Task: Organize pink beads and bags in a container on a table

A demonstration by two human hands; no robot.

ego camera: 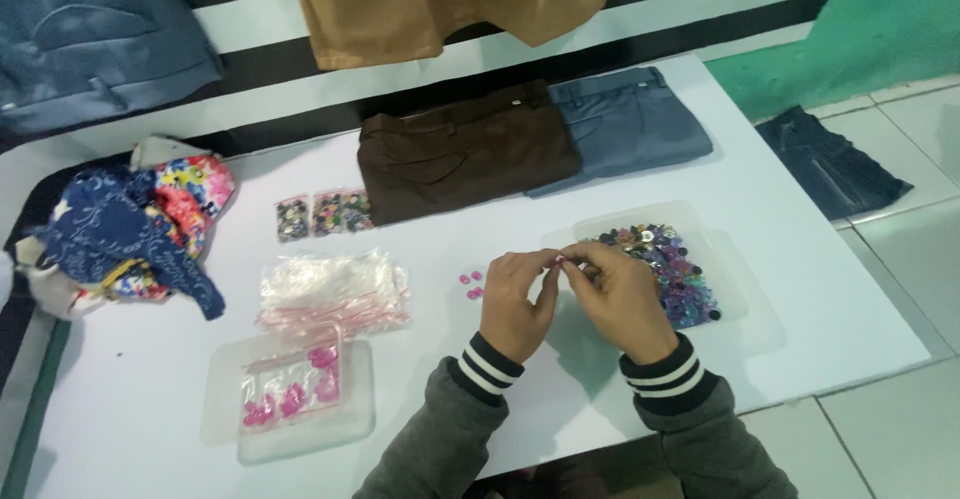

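Head view, looking down on a white tabletop (780,289). Left hand (518,304) and right hand (622,299) drawn together at the centre, fingertips meeting, pinched on a tiny pink button (560,259) held just above the surface — too small to make out more of it. Striped cuffs, grey sleeves below.

Just beside the left hand, a few loose pink buttons (471,285) lying on the tabletop. Right behind the right hand, touching close, a clear tray (725,234) heaped with mixed coloured buttons (668,269) — purples, blues, darks.

Further left, a pile of empty clear zip bags (333,289); nearer the edge, a clear lid or tray (222,399) carrying a zip bag of pink buttons (292,391). Two small filled bags of dark buttons (324,215) beyond that.

At the back, folded brown trousers (465,149) touching folded grey-blue trousers (630,124). Far left, a bundle of floral and blue cloth (140,229). Tan garment (440,4) hanging above; dark denim piece (830,164) down on the tiled floor, right.
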